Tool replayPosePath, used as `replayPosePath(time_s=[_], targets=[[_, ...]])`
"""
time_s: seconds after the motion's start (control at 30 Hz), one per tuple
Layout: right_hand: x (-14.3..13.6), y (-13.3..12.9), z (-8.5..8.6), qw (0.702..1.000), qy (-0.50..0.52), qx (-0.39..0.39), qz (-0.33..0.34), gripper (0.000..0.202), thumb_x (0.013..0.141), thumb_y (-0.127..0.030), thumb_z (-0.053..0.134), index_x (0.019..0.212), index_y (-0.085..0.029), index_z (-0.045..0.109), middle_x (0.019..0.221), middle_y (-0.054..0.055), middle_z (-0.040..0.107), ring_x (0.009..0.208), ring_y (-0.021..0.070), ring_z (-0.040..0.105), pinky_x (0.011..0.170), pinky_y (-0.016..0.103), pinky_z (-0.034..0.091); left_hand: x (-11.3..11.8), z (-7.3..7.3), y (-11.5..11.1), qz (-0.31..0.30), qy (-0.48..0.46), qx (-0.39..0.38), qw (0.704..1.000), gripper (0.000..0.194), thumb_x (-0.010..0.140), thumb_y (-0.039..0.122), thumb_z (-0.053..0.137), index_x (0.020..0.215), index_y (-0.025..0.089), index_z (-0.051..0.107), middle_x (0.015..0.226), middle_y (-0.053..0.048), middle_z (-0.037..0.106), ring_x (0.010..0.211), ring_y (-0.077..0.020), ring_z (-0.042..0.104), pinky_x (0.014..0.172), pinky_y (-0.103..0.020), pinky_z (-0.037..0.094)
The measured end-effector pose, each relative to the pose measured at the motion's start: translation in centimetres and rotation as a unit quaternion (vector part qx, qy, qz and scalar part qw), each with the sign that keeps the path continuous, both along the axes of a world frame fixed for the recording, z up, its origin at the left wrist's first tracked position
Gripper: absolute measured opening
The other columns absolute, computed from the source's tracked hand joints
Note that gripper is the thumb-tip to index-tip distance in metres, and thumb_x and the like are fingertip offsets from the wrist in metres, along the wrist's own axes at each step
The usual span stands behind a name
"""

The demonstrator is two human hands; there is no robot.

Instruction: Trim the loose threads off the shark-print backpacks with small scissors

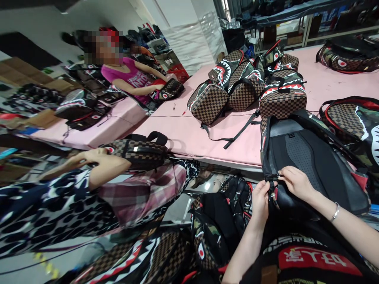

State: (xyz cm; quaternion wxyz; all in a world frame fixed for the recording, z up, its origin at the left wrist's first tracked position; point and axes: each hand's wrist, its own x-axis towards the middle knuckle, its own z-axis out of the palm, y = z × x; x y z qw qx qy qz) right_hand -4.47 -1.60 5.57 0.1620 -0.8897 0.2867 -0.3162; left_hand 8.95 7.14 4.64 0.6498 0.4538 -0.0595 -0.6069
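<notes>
A black backpack [291,148] lies at the table's near edge with its padded back panel facing up, in front of my body. At its lower left corner, my left hand [261,195] pinches a short black strap [272,186]. My right hand [296,182], with a bracelet on the wrist, grips the same strap just to the right, fingertips close to those of the left. Small dark fittings on the strap are partly covered by my fingers, so their kind cannot be made out.
Several checkered shark-mouth backpacks [245,85] are piled on the pink table [177,132]; another backpack [352,130] lies at right. More bags [207,228] are below on my left. A co-worker's arm [108,169] holds a checkered bag [142,152]; another person [130,77] works across.
</notes>
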Motion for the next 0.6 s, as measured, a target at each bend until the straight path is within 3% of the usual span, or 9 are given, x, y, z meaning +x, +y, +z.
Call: replayPosePath(time_s=[0.23,0.43,0.53,0.6], targets=[[-0.3,0.2,0.5,1.0,0.007,0.004,0.015,0.015,0.09,-0.023,0.043,0.097,-0.016,0.054,0.092,0.009,0.058,0.086,0.0194,0.054,0.076,0.033,0.046,-0.8,-0.2,-0.1,0.019,-0.023,-0.021,0.999,0.029,0.066,0.03,0.071,0.087,0.011,0.063,0.087,-0.008,0.067,0.084,-0.0172,0.062,0.084,-0.028,0.043],[0.1,0.6,1.1,0.999,0.036,-0.025,-0.005,0.019,0.09,-0.023,0.04,0.09,-0.015,0.058,0.086,0.01,0.059,0.081,0.0194,0.054,0.073,0.033,0.045,-1.5,-0.6,0.1,0.056,-0.073,-0.031,0.995,0.031,0.064,0.029,0.073,0.088,0.012,0.061,0.091,-0.009,0.067,0.086,-0.0175,0.062,0.084,-0.029,0.044],[-0.1,0.6,1.1,1.0,-0.011,0.026,-0.011,0.017,0.09,-0.024,0.041,0.085,-0.016,0.056,0.083,0.008,0.059,0.078,0.0183,0.055,0.073,0.031,0.044,-1.5,-0.6,0.3,0.06,-0.074,-0.027,0.995,0.033,0.065,0.029,0.073,0.09,0.011,0.061,0.093,-0.01,0.066,0.088,-0.0181,0.062,0.085,-0.03,0.044],[-0.1,0.7,1.0,0.991,-0.063,0.112,-0.04,0.014,0.089,-0.025,0.043,0.086,-0.017,0.054,0.082,0.007,0.059,0.076,0.0167,0.055,0.07,0.029,0.045,-1.5,-0.5,0.3,0.052,-0.068,-0.026,0.996,0.035,0.065,0.029,0.072,0.093,0.011,0.062,0.094,-0.011,0.066,0.089,-0.0187,0.062,0.087,-0.031,0.043]])
